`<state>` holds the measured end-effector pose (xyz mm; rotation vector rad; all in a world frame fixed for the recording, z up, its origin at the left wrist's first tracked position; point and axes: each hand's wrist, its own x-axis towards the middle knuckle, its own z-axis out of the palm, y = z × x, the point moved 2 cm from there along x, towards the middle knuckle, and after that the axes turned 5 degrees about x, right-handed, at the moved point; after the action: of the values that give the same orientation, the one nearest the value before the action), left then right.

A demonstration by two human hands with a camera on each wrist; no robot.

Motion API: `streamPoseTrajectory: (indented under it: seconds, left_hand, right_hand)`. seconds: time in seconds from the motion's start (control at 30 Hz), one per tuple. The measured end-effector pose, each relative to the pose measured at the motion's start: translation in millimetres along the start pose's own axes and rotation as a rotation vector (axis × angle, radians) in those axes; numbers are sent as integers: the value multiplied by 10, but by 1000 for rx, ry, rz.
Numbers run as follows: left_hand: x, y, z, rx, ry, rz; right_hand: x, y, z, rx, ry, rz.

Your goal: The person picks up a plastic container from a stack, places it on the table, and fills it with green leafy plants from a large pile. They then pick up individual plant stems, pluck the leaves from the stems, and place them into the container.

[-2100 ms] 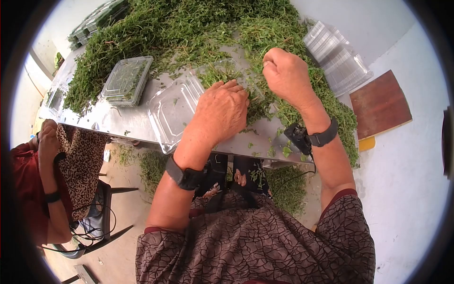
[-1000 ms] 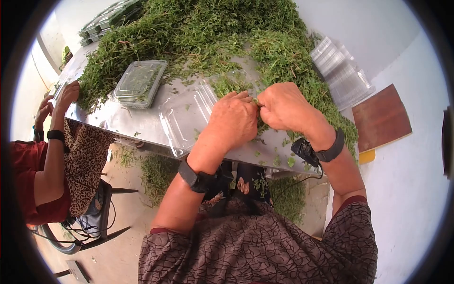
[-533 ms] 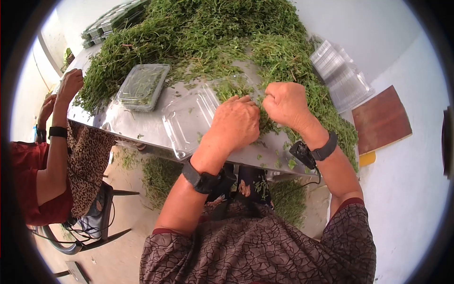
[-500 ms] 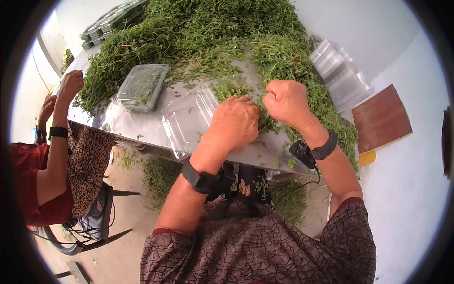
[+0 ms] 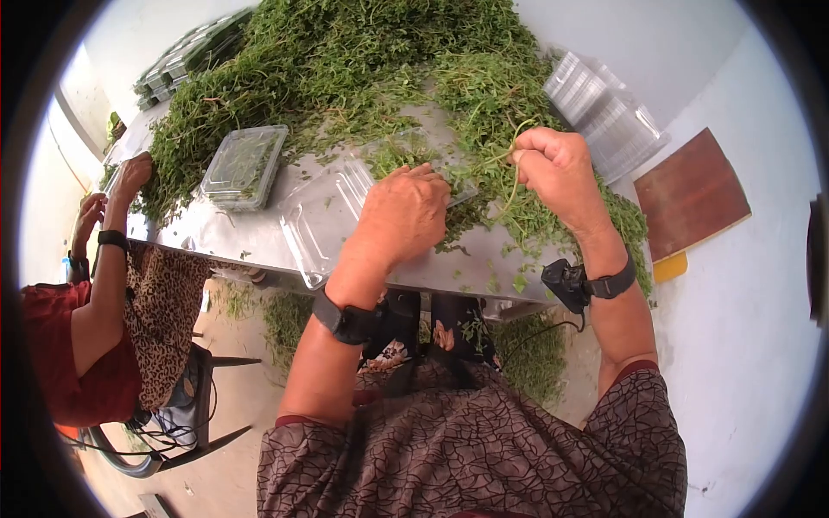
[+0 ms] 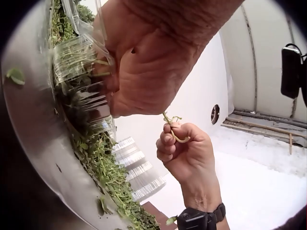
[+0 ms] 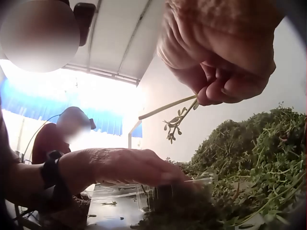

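My left hand lies over an open clear plastic clamshell box, its fingers reaching down onto the leafy green sprigs inside. The box's lid is folded back to the left on the table. In the left wrist view, the ribbed wall of the box stands beside those fingers. Raised to the right of the box, my right hand pinches a single sprig between thumb and fingertips. A bare pale stem end and small leaves stick out of the pinch.
A large heap of greens covers the back and right of the metal table. A closed filled box stands at left. Stacked boxes are behind it, nested clear boxes at right. Another person works at far left.
My right hand came in to the left hand, then drew away to the right and now holds up a sprig. The left hand has stayed over the box.
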<state>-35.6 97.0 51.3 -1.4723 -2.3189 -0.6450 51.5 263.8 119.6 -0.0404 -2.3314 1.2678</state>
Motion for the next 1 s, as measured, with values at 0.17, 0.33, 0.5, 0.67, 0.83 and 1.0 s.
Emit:
streamPoseTrajectory:
  seconds: [0.17, 0.33, 0.5, 0.67, 0.83, 1.0]
  left_hand:
    - [-16, 26, -136, -217, 30, -99]
    - [-44, 74, -374, -176, 312, -5]
    - [-141, 423, -449, -320, 260, 28]
    - [-304, 522, -319, -290, 128, -49]
    - [-384, 575, -370, -269, 122, 88]
    - [-422, 568, -590, -446, 89, 94]
  right_hand:
    - [-114, 13, -11, 32, 8, 7]
    - [-239, -38, 24, -16, 17, -22]
    - [-419, -230, 157, 17, -49, -11]
    - [-585, -239, 291, 11, -82, -74]
    - [-643, -110, 311, -274, 53, -350]
    - [-654, 79, 105, -28, 181, -21]
